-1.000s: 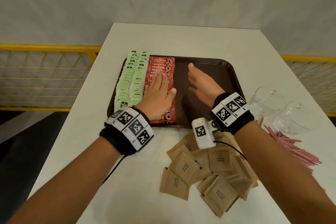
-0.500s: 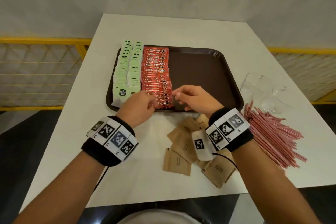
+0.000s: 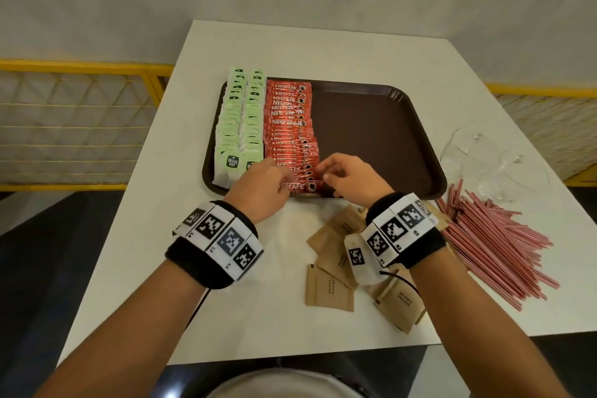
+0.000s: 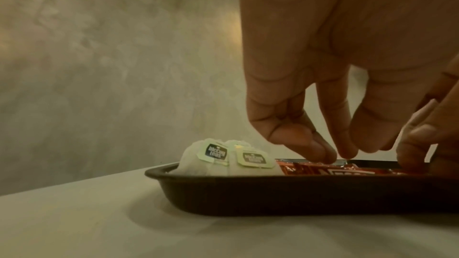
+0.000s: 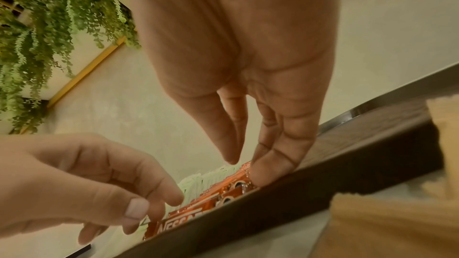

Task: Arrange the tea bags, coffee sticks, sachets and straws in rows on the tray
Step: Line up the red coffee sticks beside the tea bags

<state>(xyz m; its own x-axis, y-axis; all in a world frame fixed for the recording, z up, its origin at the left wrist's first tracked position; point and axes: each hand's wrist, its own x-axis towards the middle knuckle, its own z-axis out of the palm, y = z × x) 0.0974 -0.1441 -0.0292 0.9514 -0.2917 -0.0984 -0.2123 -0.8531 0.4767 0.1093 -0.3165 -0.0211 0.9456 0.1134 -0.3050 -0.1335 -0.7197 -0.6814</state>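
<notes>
The nearest red foil coffee stick [image 3: 298,187] lay crosswise (left to right), left hand [image 3: 258,189] and right hand [image 3: 350,178] pinching its two ends.

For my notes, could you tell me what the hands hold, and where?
Both hands touch the nearest coffee stick's ends; whether either grip closes cannot be told.

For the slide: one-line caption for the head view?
Both hands, left hand and right hand, straighten coffee sticks beside tea bags on the tray.
</notes>
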